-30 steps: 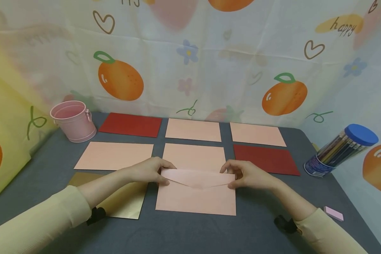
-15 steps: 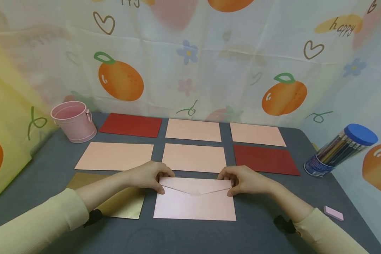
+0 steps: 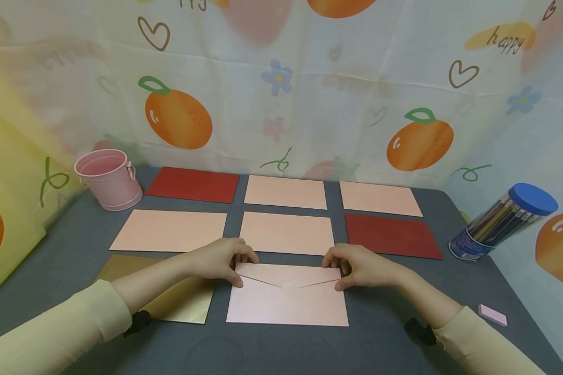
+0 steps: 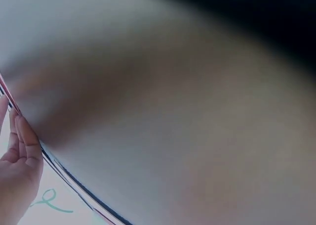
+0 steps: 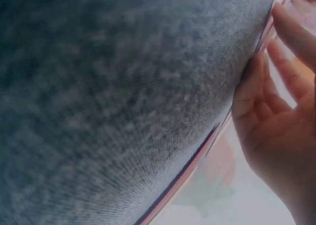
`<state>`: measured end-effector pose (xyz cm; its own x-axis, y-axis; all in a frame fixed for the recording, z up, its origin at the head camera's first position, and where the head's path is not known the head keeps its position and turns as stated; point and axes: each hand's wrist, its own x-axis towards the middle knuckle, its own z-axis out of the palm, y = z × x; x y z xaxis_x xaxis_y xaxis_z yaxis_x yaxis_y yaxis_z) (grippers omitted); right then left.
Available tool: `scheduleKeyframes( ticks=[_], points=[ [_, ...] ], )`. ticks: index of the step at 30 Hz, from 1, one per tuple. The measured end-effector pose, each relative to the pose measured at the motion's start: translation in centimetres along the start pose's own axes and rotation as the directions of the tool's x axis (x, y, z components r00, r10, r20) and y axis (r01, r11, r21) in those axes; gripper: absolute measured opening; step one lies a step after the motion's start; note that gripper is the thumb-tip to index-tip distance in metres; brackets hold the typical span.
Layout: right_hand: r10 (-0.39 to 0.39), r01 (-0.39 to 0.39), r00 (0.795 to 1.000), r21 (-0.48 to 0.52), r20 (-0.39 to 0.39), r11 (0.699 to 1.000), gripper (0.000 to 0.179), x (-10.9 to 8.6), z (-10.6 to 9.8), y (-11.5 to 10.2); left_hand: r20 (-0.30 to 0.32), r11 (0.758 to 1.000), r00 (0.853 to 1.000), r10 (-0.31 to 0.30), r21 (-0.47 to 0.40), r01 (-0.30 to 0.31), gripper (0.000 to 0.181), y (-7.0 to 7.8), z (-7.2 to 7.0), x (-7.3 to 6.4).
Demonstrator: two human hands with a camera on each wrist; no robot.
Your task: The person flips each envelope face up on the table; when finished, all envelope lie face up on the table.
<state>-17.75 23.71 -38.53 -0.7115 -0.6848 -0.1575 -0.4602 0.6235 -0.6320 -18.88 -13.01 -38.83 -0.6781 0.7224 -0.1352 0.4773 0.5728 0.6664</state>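
Observation:
A pale pink envelope [image 3: 288, 304] with a pointed flap lies flap side up near the middle of the dark table in the head view. At its upper left corner, my left hand [image 3: 225, 258] pinches the side edge, thumb in front and fingers behind. My right hand [image 3: 361, 265] grips the upper right corner the same way. Just beyond the envelope is another pink one [image 3: 286, 233]; a gold envelope [image 3: 187, 299] lies partly under my left forearm. The right wrist view shows curled fingers [image 5: 252, 86] at an edge; the left wrist view is mostly blurred.
Further pink envelopes [image 3: 169, 230] and two red ones [image 3: 394, 235] lie in rows behind. A pink bucket [image 3: 109, 179] stands at the back left. To the right are a blue-lidded pencil tub [image 3: 502, 221] and a small pink eraser [image 3: 492, 315]. A printed cloth [image 3: 309, 114] hangs behind.
Both hands have drawn the pink envelope toward the person, uncovering the full near edge of the pink one behind. Over the last half second it has barely moved.

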Motion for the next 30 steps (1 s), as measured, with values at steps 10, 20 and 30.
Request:
scheduleKeyframes(
  ticks=[10, 20, 30],
  points=[
    [0.011, -0.011, 1.0, -0.061, -0.002, 0.998, 0.039, -0.1, 0.0, -0.2, -0.018, 0.998, 1.0, -0.014, 0.059, 0.015, 0.044, 0.2, -0.1, 0.1],
    [0.034, -0.03, 0.999, -0.162, 0.021, 0.986, 0.039, 0.2, -0.3, -1.2, 0.028, 0.995, 1.0, -0.006, 0.096, 0.003, 0.049, 0.6, -1.0, -1.0],
    [0.008, -0.02, 0.999, -0.218, -0.053, 0.976, 0.044, 2.2, -0.7, -4.5, -0.016, 0.999, 0.999, -0.031, 0.042, 0.032, 0.039, -1.3, -4.9, -5.4]
  ],
)
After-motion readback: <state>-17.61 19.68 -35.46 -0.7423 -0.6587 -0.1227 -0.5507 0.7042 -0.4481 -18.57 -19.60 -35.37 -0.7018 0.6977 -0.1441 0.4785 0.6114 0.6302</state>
